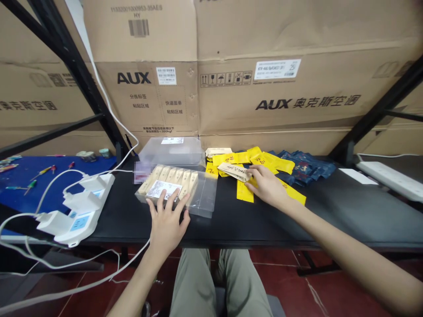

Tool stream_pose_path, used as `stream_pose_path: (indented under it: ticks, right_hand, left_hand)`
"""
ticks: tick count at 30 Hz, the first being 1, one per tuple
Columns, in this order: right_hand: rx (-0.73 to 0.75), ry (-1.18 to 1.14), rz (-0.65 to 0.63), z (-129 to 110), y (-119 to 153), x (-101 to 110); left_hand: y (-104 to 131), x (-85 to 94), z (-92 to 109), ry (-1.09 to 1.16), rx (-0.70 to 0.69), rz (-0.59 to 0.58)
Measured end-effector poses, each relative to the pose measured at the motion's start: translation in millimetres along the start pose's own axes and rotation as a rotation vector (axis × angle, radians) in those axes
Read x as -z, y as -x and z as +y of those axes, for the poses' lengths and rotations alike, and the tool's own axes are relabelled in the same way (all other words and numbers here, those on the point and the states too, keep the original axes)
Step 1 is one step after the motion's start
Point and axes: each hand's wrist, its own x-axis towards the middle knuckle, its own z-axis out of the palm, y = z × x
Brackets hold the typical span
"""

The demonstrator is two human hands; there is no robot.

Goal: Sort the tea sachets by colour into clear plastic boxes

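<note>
My left hand (168, 220) lies with fingers spread on the near edge of a clear plastic box (205, 196). Inside that box stands a row of beige packets (172, 176), with a white label (161, 190) in front of them; the right part of the box holds no packets. My right hand (266, 185) has its fingers closed on the right end of a beige packet (233, 170) with dark writing. Beneath and around it are several yellow packets (245, 192). Dark blue packets (306, 165) are heaped behind them, to the right.
A second clear plastic box (172, 152) stands against the cardboard boxes (228, 119) at the back. On the left, a white power strip (86, 218) with plugs and cables sits beside a blue mat (20, 193). Another power strip (393, 180) and a white card (357, 176) lie right.
</note>
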Motion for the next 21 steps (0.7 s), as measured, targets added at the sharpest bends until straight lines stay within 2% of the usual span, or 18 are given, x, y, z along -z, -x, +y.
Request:
stream_pose_path:
  ticks: [3, 7, 10, 13, 17, 19, 21]
  right_hand:
    - [0.055, -0.014, -0.033, -3, -2, -8]
    - [-0.027, 0.035, -0.04, -10, -10, -19]
    - [-0.078, 0.06, -0.024, -14, -16, -19]
    - [-0.093, 0.06, 0.039, -15, -15, -10]
    - [-0.13, -0.016, 0.141, -20, 1, 14]
    - [-0.222, -0.129, 0.146, -25, 11, 27]
    - [-0.373, -0.313, 0.077, -30, 21, 38]
  left_hand:
    - [0, -0.2, 0, -0.003, 0.002, 0.001]
    - [0, -1.2, -1, 0.001, 0.008, -0.005]
    - [0, -1.6, -1, 0.008, 0.008, 0.0]
    - [0, -1.6, -1, 0.013, 0.009, 0.005]
    - [0, -1.7, -1, 0.018, 0.009, 0.0]
    - [-1, -1.8, -1, 0.018, 0.009, -0.005]
    - [-1, -1.7, -2, 0.017, 0.009, -0.009]
